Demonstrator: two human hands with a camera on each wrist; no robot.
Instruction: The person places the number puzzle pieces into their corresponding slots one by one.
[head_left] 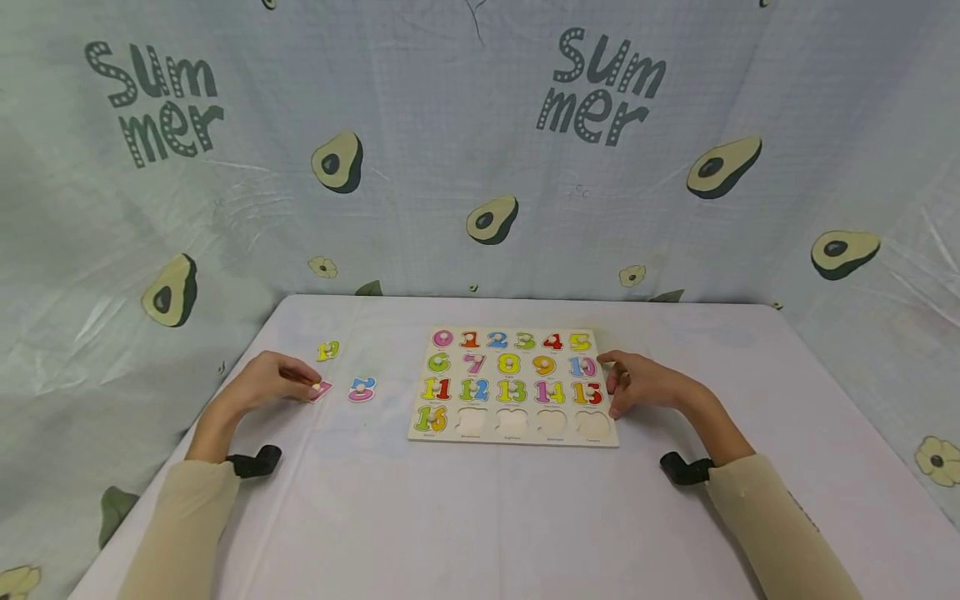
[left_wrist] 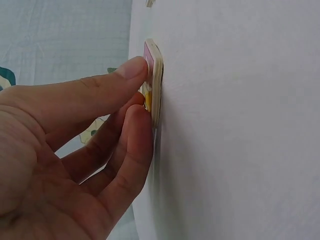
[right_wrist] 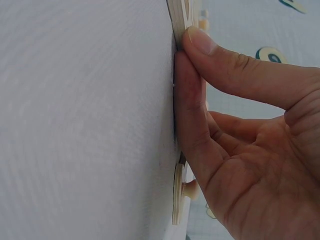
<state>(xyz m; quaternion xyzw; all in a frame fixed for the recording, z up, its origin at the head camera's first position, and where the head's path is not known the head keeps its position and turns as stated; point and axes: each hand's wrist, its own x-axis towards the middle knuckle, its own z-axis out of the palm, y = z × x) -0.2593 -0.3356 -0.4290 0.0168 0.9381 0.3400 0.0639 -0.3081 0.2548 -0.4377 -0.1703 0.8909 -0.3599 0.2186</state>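
My left hand (head_left: 272, 381) pinches a pink number puzzle piece (head_left: 321, 391) between thumb and fingertips at the table's left side. In the left wrist view the piece (left_wrist: 156, 75) stands tilted on edge, its face partly hidden by the fingers. A wooden number puzzle board (head_left: 513, 440) lies flat in the middle, with knobbed numbers 0 to 16 seated and several bare recesses in its front row. At the board's right edge rests my right hand (head_left: 651, 385), thumb and extended index finger touching it. The right wrist view shows the thumb against the board's side (right_wrist: 176, 17).
Two loose pieces lie left of the board: a yellow-green 19 (head_left: 327, 350) and a blue and pink number piece (head_left: 362, 389). A white cloth covers the table (head_left: 495, 517). Printed fabric (head_left: 420, 167) hangs behind and at both sides.
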